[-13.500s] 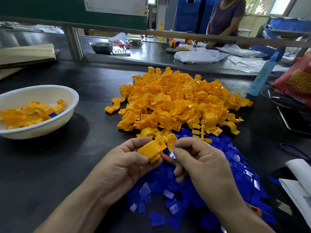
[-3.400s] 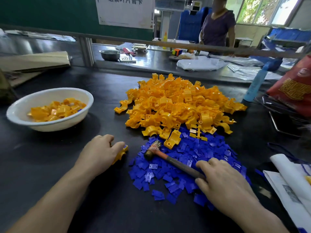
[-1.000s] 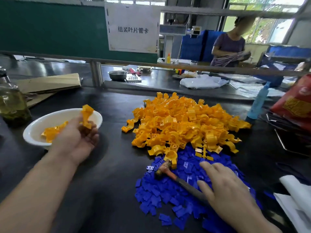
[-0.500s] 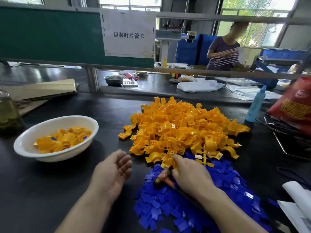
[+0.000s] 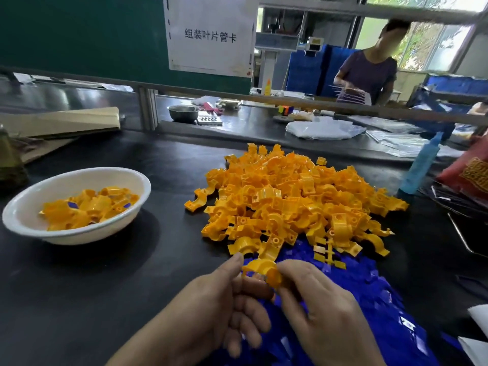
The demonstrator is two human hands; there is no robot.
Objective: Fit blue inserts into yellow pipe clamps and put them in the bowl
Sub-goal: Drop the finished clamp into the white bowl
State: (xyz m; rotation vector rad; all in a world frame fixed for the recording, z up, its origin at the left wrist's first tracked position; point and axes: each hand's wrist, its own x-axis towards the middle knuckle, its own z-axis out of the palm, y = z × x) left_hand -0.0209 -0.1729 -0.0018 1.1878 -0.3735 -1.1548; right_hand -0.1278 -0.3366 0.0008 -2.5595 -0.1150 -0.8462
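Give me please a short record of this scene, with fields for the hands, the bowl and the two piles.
held clamp: one yellow clamp, pinched between both hands
left hand: grips its left end
right hand: grips its right end
bowl: white, at left, partly filled with yellow clamps, some blue showing
clamp pile: loose yellow clamps, table centre
insert pile: blue, nearer, partly under the hands

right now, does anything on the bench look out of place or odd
A flat, ladder-shaped yellow sprue piece lies at the near edge of the clamp pile, partly on the blue inserts; it is not curved like the clamps around it. The left hand and right hand pinch a single clamp.
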